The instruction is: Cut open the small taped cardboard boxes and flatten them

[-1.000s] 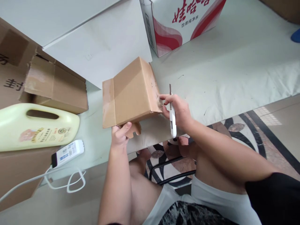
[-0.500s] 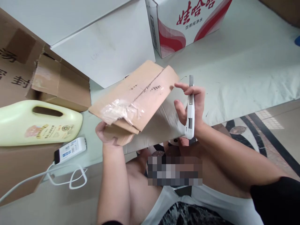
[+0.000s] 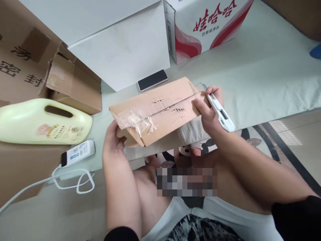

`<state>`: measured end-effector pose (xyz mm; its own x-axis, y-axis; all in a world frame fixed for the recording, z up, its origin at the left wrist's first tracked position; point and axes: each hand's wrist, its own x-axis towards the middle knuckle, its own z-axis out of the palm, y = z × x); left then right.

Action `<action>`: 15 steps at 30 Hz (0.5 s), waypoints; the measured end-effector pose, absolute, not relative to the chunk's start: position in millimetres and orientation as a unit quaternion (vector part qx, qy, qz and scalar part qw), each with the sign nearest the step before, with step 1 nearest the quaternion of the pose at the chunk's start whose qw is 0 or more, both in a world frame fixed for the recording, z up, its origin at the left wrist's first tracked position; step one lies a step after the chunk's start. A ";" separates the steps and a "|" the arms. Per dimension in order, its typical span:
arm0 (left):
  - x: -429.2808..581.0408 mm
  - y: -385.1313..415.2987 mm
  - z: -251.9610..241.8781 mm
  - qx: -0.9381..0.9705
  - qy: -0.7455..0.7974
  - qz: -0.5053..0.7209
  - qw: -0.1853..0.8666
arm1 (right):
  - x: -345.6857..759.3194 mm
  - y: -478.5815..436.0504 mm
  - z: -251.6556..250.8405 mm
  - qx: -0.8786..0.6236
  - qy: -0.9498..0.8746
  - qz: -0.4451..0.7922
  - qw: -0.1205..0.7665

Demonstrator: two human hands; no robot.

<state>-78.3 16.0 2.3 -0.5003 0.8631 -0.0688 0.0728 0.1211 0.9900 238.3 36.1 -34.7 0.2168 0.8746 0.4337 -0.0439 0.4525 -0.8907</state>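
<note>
A small brown cardboard box [image 3: 157, 110] lies on its side at the near edge of the pale table [image 3: 263, 77], its taped seam facing up and crumpled clear tape at its left end. My left hand [image 3: 112, 139] grips the box's near left end from below. My right hand [image 3: 210, 108] is closed round a white utility knife [image 3: 219, 108], its blade tip resting at the right end of the seam.
A black phone [image 3: 152, 80] lies just behind the box, against a large white box [image 3: 120, 47]. A red and white printed carton [image 3: 205, 26] stands behind right. At left are brown cartons [image 3: 62, 83], a pale yellow jug [image 3: 42, 122] and a white adapter [image 3: 77, 152] with cable.
The box has been turned and laid flatter, seam up. My right hand swung the knife from upright down to the box's right end. The phone behind the box has come into view.
</note>
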 end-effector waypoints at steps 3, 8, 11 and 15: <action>-81.8 13.7 13.9 0.322 0.688 0.602 0.247 | 232.5 31.6 -31.5 -0.397 -0.530 0.336 0.670; -66.7 -0.9 33.1 0.699 0.421 0.566 0.118 | 223.5 19.6 -18.8 -0.401 -0.539 0.334 0.661; -60.7 -7.1 35.2 0.779 0.366 0.505 0.066 | 223.6 19.9 -16.3 -0.428 -0.515 0.300 0.680; -60.4 -10.3 24.9 0.776 0.396 0.479 0.107 | 227.5 26.9 -20.4 -0.474 -0.483 0.240 0.696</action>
<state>-60.4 -10.3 24.9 0.2267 0.7176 0.6586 0.5125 -0.6629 0.5459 227.5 26.9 -20.4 0.4188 0.7922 0.4438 0.1236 0.4345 -0.8922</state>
